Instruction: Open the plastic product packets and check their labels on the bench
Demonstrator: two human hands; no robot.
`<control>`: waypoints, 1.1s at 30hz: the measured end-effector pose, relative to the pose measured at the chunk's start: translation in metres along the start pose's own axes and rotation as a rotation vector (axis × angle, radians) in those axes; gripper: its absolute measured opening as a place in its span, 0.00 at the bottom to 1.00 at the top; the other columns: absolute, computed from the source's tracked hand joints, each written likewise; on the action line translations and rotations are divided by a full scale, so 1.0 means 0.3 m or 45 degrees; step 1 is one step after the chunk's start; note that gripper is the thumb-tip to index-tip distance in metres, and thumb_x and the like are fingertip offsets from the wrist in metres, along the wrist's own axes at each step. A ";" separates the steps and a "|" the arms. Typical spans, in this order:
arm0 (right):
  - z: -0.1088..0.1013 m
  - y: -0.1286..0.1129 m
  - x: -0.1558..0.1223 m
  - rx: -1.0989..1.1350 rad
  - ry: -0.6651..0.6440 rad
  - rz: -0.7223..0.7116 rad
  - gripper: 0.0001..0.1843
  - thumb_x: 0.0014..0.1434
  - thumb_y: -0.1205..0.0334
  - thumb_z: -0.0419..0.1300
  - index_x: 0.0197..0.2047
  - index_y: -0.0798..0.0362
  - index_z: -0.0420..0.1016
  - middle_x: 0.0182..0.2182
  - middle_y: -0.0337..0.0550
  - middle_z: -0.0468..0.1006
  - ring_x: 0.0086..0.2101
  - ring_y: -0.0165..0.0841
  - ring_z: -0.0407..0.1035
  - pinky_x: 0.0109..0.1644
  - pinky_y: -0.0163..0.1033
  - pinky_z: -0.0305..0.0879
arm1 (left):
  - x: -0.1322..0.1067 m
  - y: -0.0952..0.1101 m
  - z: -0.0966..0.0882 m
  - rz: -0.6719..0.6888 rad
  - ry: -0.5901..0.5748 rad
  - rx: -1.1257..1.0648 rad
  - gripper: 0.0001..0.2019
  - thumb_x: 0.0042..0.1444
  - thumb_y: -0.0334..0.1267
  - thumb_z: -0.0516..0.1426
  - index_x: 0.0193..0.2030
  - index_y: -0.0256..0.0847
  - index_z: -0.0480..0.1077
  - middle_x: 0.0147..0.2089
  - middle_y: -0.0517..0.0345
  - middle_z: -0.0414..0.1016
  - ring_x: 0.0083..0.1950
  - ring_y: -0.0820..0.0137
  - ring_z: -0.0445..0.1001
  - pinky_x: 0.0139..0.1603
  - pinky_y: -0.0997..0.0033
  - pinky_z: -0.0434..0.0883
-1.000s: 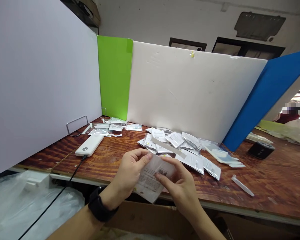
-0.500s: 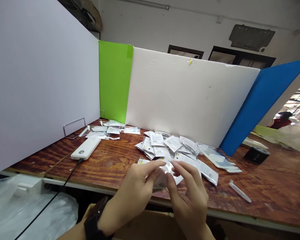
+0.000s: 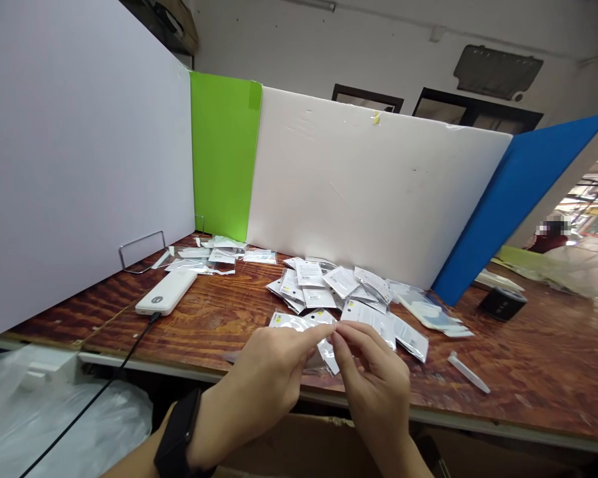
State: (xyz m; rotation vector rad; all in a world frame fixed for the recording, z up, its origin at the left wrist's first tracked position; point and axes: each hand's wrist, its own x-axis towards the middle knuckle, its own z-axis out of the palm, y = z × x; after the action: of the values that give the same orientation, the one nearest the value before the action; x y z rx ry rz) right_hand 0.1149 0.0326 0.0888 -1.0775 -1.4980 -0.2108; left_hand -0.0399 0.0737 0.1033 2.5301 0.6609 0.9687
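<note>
My left hand (image 3: 269, 365), with a black watch (image 3: 178, 431) on its wrist, is closed round a clear plastic packet (image 3: 317, 360), mostly hidden behind the fingers. My right hand (image 3: 376, 372) is closed in a pinch, its fingertips meeting the left index fingertip above the table's front edge. Whatever lies between those fingertips is too small to make out. Just beyond the hands, a loose heap of flat white packets (image 3: 313, 274) with printed labels covers the table, and some of them lie right behind the fingers.
A white power bank (image 3: 167, 292) with a black cable (image 3: 124, 368) lies left, near more clear packets (image 3: 224, 254). On the right are a white plastic stick (image 3: 468, 373) and a small black box (image 3: 503, 303). White, green and blue boards (image 3: 379, 192) stand behind. A person (image 3: 551, 236) is far right.
My fingertips have come together; before, they were apart with the shiny packet visible between them. The packet is now mostly covered by my left hand. The camera view has shifted slightly.
</note>
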 end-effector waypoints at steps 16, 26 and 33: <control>0.012 0.018 0.013 0.073 -0.165 0.133 0.10 0.55 0.72 0.53 0.29 0.52 0.74 0.26 0.44 0.77 0.28 0.33 0.72 0.30 0.37 0.70 | 0.003 -0.035 0.008 -0.018 -0.147 0.300 0.30 0.55 0.22 0.43 0.62 0.48 0.62 0.37 0.55 0.81 0.33 0.62 0.78 0.32 0.66 0.71; 0.018 0.018 0.017 0.385 -0.156 0.652 0.07 0.50 0.66 0.55 0.25 0.53 0.74 0.21 0.39 0.76 0.24 0.31 0.71 0.29 0.35 0.68 | 0.008 -0.087 0.013 0.174 0.038 0.146 0.23 0.58 0.30 0.50 0.58 0.52 0.67 0.41 0.61 0.82 0.35 0.68 0.81 0.32 0.78 0.72; 0.012 0.023 0.018 0.718 -0.144 0.852 0.06 0.49 0.63 0.59 0.24 0.54 0.75 0.18 0.38 0.77 0.22 0.32 0.74 0.28 0.36 0.71 | 0.010 -0.052 0.001 -0.054 -0.106 0.049 0.20 0.62 0.33 0.48 0.59 0.52 0.66 0.43 0.60 0.81 0.37 0.69 0.79 0.37 0.76 0.70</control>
State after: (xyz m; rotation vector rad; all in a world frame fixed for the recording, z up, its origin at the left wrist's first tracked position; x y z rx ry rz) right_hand 0.1181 0.0414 0.0895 -1.0646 -1.1100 0.7086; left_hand -0.0424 0.0881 0.0973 2.5635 0.7121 0.8387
